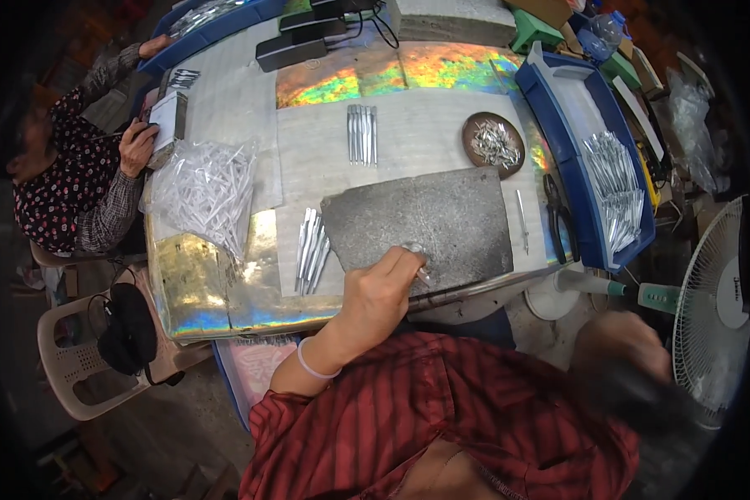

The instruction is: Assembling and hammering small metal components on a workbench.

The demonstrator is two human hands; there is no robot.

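My left hand (379, 292) is closed in a pinch at the near edge of a dark grey slab (425, 212). Its fingertips hold a small shiny piece (423, 273) down against the slab; its kind is too small to tell. Off to the right, away from the table, my right hand (621, 346) is smeared by motion. A blurred dark object (642, 387) overlaps it, and I cannot tell whether the fingers grip it. Slim silver rods (311, 252) lie in a loose bunch left of the slab, and another row of silver rods (362, 135) lies beyond it.
Right of the slab are a brown bowl (472, 148) of small metal pieces, a thin rod (522, 221), pliers (561, 221) and a blue bin (592, 242) of silver pieces. A bag of white strips (204, 196) sits left. A co-worker (83, 175) works there. A fan (712, 308) stands right.
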